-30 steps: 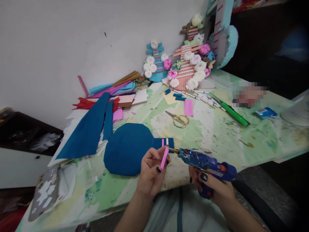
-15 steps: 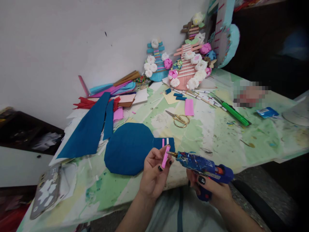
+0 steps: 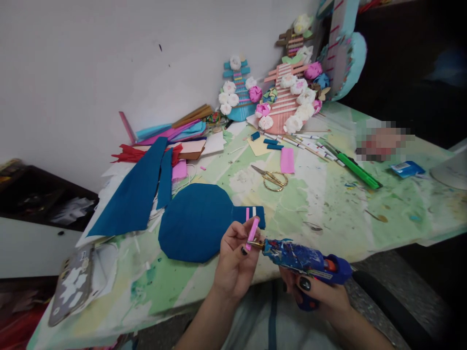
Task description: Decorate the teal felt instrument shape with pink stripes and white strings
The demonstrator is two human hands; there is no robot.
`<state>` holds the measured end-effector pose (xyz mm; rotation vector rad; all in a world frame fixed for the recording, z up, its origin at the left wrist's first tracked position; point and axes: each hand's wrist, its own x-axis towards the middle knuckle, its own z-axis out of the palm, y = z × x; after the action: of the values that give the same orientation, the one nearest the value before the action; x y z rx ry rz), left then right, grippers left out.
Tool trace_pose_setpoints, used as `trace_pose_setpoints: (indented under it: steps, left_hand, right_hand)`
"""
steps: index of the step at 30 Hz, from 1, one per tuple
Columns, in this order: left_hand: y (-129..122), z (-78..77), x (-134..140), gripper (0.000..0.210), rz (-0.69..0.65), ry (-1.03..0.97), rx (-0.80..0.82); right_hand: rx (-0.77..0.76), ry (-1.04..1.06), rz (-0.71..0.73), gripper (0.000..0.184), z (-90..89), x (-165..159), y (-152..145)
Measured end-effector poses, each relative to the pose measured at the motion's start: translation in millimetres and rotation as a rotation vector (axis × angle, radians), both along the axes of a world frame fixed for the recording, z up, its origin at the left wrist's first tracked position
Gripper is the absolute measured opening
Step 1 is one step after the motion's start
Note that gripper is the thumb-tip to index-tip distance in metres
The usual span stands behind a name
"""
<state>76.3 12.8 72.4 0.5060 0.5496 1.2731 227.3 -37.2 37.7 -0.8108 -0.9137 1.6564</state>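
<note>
Between the fingers of my left hand (image 3: 235, 262) is a small pink paper strip (image 3: 253, 234), held tilted. My right hand (image 3: 323, 294) grips a blue hot glue gun (image 3: 299, 257) by its handle. The gun's metal nozzle touches or nearly touches the lower part of the strip. Just beyond my left hand lies a dark blue guitar-shaped cutout (image 3: 197, 223), flat on the table. Its short neck carries a pink band (image 3: 247, 213) and a white band (image 3: 254, 211).
Gold-handled scissors (image 3: 274, 179), a pink paper piece (image 3: 287, 160) and a green cutter (image 3: 359, 170) lie farther back. Decorated paper guitars (image 3: 239, 95) lean at the wall. Blue sheets (image 3: 133, 194) lie left, with a phone (image 3: 71, 287) near the front edge.
The glue gun's nozzle has moved down along the pink strip, from its upper part towards its lower end. My left hand keeps its hold with little movement.
</note>
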Motion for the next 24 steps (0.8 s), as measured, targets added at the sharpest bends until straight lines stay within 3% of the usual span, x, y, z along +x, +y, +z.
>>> trace_pose_setpoints:
  steps: [9, 18, 24]
  left_hand:
    - [-0.4, 0.6, 0.5, 0.042, 0.04, 0.035, -0.015]
    - [-1.4, -1.4, -0.5, 0.035, 0.025, -0.026, -0.017]
    - [-2.7, -0.9, 1.0, 0.036, 0.03, -0.029, -0.038]
  right_hand:
    - [-0.036, -0.022, -0.007, 0.035, -2.1, 0.2, -3.7]
    - [0.081, -0.005, -0.024, 0.034, -3.8, 2.3, -1.0]
    - [0.007, -0.016, -0.044, 0.034, -2.1, -2.5, -3.1]
